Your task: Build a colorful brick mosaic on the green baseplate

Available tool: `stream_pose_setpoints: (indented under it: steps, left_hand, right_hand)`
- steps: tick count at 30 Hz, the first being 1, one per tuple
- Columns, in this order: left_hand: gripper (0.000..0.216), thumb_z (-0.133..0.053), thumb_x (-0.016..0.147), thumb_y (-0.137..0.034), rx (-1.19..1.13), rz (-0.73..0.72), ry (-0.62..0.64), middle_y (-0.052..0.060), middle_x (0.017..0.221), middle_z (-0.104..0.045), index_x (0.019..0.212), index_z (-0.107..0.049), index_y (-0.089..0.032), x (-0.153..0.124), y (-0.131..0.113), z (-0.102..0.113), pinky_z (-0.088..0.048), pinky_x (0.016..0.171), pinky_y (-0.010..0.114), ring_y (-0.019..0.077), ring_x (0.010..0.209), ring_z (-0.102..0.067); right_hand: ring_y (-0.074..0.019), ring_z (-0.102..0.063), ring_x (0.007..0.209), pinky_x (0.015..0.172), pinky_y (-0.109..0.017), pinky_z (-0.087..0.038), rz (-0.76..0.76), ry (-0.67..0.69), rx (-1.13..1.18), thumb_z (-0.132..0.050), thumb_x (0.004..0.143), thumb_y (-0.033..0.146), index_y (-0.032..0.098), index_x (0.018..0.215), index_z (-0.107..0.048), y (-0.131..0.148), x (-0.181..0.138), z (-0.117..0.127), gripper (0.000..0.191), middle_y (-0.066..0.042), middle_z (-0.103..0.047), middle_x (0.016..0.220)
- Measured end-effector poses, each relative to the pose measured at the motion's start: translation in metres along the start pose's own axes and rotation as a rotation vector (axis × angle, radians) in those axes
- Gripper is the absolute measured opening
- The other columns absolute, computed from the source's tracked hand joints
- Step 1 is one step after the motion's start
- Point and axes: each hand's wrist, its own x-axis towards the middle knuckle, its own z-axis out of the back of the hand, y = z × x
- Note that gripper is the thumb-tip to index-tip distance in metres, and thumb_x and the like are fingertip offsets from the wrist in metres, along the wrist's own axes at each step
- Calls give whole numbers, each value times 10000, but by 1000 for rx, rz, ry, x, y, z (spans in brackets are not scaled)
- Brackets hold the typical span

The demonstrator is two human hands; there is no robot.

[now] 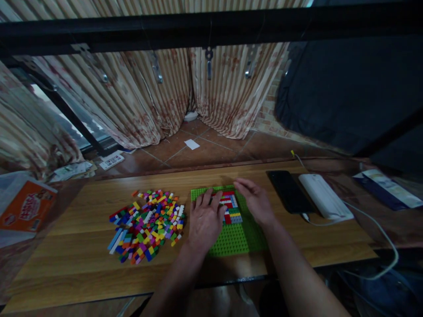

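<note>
A green studded baseplate point(229, 242) lies on the wooden table, with toy building bricks point(235, 215) in red, white, blue, yellow and grey set in a block on its upper part. My left hand point(205, 222) rests palm down over the left side of that block, fingers spread, hiding part of it. My right hand point(256, 200) is over the plate's right side, its fingers stretched toward the upper right corner of the bricks. I see nothing held in either hand. Left of the plate lies a loose heap of mixed coloured bricks point(148, 224).
On the table's right side lie a black phone point(290, 191) and a white power bank point(325, 196) with a cable point(380, 226). A plastic box with an orange label point(28, 207) stands at the far left. A dark metal bar point(211, 31) crosses above, before curtains point(228, 92).
</note>
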Motion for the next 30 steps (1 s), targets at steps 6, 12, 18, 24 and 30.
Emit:
stream_pose_setpoints:
  steps: [6, 12, 18, 24, 30]
  left_hand:
    - [431, -466, 958, -359, -18, 13, 22, 115, 1418, -550, 1364, -554, -246, 1, 0, 0, -449, 1008, 542, 331, 1235, -530]
    - [440, -465, 960, -363, -9, 7, 20, 112, 1416, -548, 1379, -538, -252, 0, 1, -2, -449, 1017, 524, 320, 1234, -534]
    - [437, -430, 971, -357, -5, 15, 30, 123, 1418, -543, 1380, -533, -240, 0, -1, -3, -456, 996, 527, 327, 1249, -521]
    - [435, -409, 973, -346, 11, 53, 54, 139, 1404, -548, 1371, -536, -226, 2, -7, -2, -464, 979, 536, 342, 1239, -525]
    - [441, -436, 962, -335, -31, 62, 46, 136, 1410, -541, 1378, -526, -221, 0, -8, -5, -444, 1006, 545, 345, 1237, -518]
  right_hand:
    - [-224, -668, 857, 820, -356, -497, 60, 60, -219, -571, 852, 468, 220, 834, -760, 3, -2, 4, 312, -58, -753, 889]
    - [-196, -630, 735, 707, -316, -472, 132, 104, -295, -569, 853, 423, 210, 744, -747, 2, -3, 1, 299, -37, -702, 744]
    - [-199, -652, 734, 701, -318, -491, 102, 72, -259, -592, 816, 414, 210, 750, -760, -3, -1, -1, 272, -45, -731, 764]
    - [-202, -660, 715, 700, -330, -499, 64, 41, -263, -606, 794, 401, 223, 739, -764, -4, -1, -4, 244, -42, -743, 761]
    - [-209, -669, 700, 689, -339, -510, 41, 12, -270, -617, 784, 411, 227, 759, -768, -7, -2, -4, 240, -42, -752, 767]
